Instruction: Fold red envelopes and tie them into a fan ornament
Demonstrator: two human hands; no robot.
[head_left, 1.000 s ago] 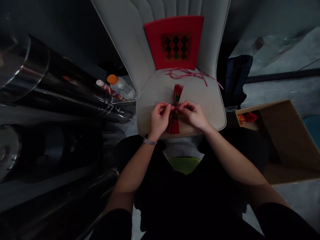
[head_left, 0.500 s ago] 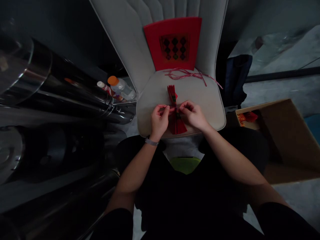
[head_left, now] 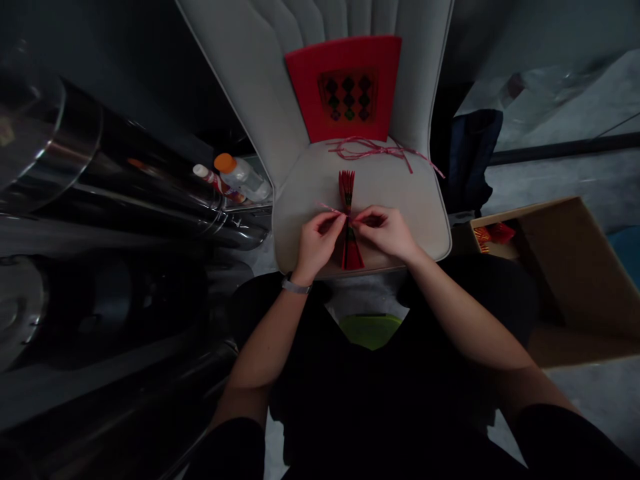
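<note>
A folded red paper fan [head_left: 347,190] lies on the seat of a pale grey chair [head_left: 400,200], pinched narrow at its middle. My left hand [head_left: 317,241] and my right hand [head_left: 383,231] meet over that middle, fingers pinched on a thin pink string [head_left: 327,207] wound round the fan. One string end sticks out to the left above my left hand. A watch band circles my left wrist.
A red patterned sheet [head_left: 345,88] leans on the chair back, with loose pink strings [head_left: 373,149] below it. Shiny metal pipes [head_left: 150,200] and two bottles [head_left: 237,175] lie left. An open cardboard box [head_left: 565,267] holding red pieces stands right. A green lid [head_left: 369,329] sits below.
The fan has turned from slightly tilted to upright under my fingers. My hands have drawn closer together at its middle, and the string end now sticks out to the left.
</note>
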